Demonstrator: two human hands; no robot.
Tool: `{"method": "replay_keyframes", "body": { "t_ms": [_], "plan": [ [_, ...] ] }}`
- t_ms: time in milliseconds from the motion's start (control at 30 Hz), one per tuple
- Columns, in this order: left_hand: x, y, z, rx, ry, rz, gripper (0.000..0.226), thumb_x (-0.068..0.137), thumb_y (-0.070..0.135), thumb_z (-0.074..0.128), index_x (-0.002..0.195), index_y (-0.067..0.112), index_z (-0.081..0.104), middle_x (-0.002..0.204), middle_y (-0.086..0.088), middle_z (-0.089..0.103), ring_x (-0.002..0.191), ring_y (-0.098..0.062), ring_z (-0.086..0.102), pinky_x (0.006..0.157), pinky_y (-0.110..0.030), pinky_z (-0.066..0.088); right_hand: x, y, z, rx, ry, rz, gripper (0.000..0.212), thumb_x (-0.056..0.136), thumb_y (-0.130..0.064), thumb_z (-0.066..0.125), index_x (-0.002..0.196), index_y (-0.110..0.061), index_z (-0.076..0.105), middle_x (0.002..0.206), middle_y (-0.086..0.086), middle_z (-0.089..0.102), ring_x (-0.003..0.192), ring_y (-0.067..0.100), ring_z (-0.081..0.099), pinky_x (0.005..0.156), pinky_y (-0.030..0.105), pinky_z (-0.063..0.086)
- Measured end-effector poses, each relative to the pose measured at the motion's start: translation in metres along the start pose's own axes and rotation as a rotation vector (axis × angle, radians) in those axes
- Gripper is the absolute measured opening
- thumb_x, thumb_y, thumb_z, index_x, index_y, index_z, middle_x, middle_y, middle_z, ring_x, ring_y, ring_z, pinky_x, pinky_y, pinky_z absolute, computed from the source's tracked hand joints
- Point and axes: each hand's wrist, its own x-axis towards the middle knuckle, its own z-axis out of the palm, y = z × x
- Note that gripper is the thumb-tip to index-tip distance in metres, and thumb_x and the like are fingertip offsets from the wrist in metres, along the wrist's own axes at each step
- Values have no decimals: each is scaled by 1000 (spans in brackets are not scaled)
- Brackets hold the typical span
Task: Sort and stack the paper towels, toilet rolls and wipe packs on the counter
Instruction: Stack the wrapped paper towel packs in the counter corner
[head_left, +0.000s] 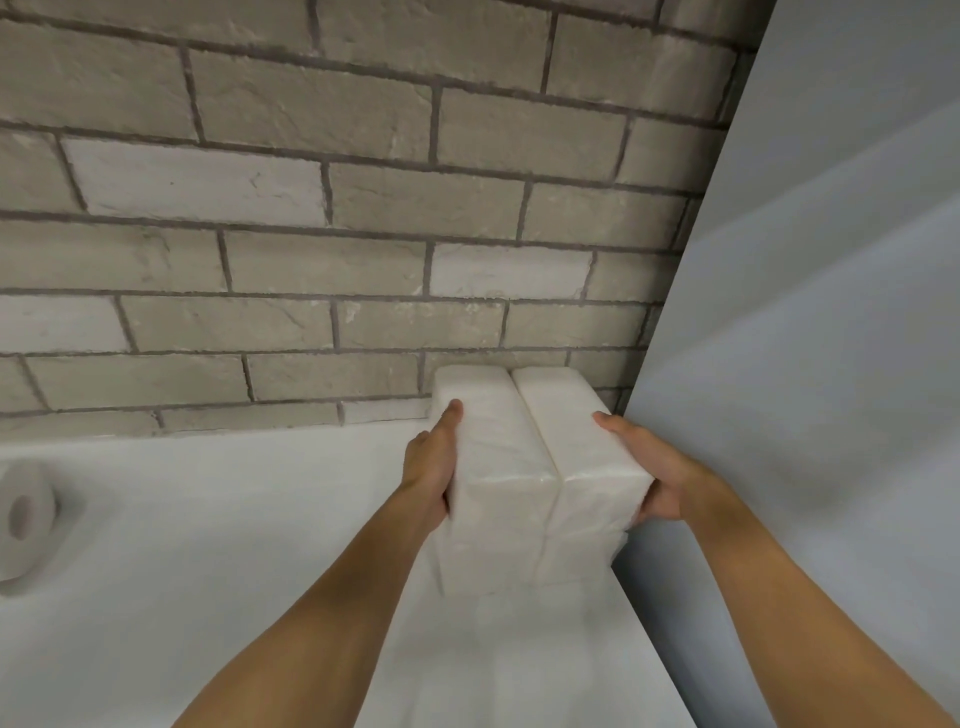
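Head view shows the left hand (434, 462) and right hand (657, 475), fingers pressed flat, squeezing two packs (540, 457) on a stack in the counter (208, 571) corner; next, probably the roll (26, 512).

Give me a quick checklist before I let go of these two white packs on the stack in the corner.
1. Both hands gripping: left hand on the left pack, right hand on the right pack: ok.
2. Packs side by side, tops level: ok.
3. Top packs flush with the lower packs: not ok, edges look offset near the right hand.
4. Stack backed against the brick wall: cannot tell.
5. Toilet roll clear of the stack, far left on the counter: ok.
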Motion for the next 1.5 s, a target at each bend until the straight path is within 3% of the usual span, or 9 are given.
{"method": "replay_keyframes", "body": {
  "t_ms": [100,233,400,600,867,1100,1200,1367,1500],
  "plan": [
    [-7,-1,-12,-114,-17,-1,40,87,60,58,100,22,62,106,-4,63,107,-23,59,102,-45,47,-2,18,-5,174,-16,-111,63,79,-65,57,120,-19,65,115,14,70,105,32,63,91,46,47],
    [-12,-38,-50,7,-151,101,93,63,81,63,143,43,38,145,11,45,139,-23,38,114,-56,27,-14,68,-2,329,-28,-284,60,82,-65,51,127,-26,61,119,1,70,109,21,64,87,36,48],
    [-25,-72,-52,186,-349,217,121,50,84,70,151,49,13,153,20,34,138,-8,39,115,-49,33,-23,106,15,188,-19,-495,62,74,-52,75,129,-33,55,126,-6,66,118,13,61,99,39,47],
    [-27,-75,-28,369,-219,245,129,46,87,61,149,51,-8,161,11,20,145,-15,29,117,-44,31,-9,116,21,134,133,-569,45,82,-27,73,125,-25,59,118,-4,70,113,13,64,105,48,46],
    [-16,-83,-23,406,-201,247,139,40,91,66,147,51,-13,161,12,16,145,-16,28,117,-44,32,4,119,15,126,140,-586,36,89,-17,68,123,-23,59,119,0,69,113,19,64,102,53,47],
    [-6,-86,-23,429,-206,295,126,52,77,77,146,56,-4,159,11,24,142,-16,34,113,-43,38,12,113,10,86,121,-560,52,83,-4,73,128,-21,54,121,1,67,112,14,64,86,26,55],
    [-4,-88,-30,438,-227,312,130,53,68,83,148,53,-5,158,12,25,140,-14,38,112,-42,40,14,117,7,41,110,-550,68,73,3,80,131,-19,51,120,0,67,112,15,64,89,31,56],
    [2,-100,-39,456,-272,393,141,50,37,98,150,47,-1,153,8,33,135,-13,44,104,-41,48,16,116,10,51,176,-563,64,71,8,79,125,-17,56,117,-1,67,109,13,64,92,32,54],
    [2,-106,-36,455,-161,394,148,38,44,99,151,47,4,147,9,44,131,-16,48,99,-30,52,20,118,9,57,197,-570,65,71,8,79,126,-16,57,117,0,68,110,15,64,95,36,53]
  ]
}}
